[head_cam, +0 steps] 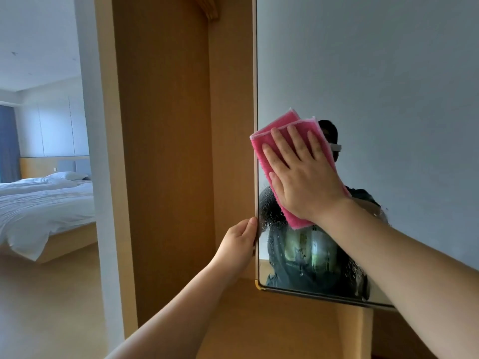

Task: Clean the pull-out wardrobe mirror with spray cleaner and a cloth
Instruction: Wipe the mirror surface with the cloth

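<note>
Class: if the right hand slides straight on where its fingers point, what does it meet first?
The right hand, flat on the pink cloth, points up-left: only bare mirror glass ahead, then probably its left frame.

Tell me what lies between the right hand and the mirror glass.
Head view: the pink cloth, pressed flat against the mirror by the right hand.

1. Soft, cool daylight; the bedroom (44,151) at left is brightest and slightly washed out.
2. The wardrobe panel (166,151) lies dimmer, in soft shadow.
3. The mirror (363,73) shows no harsh glare; its wet lower part reflects blurrily.
4. Wide-angle distortion bows vertical edges.
</note>
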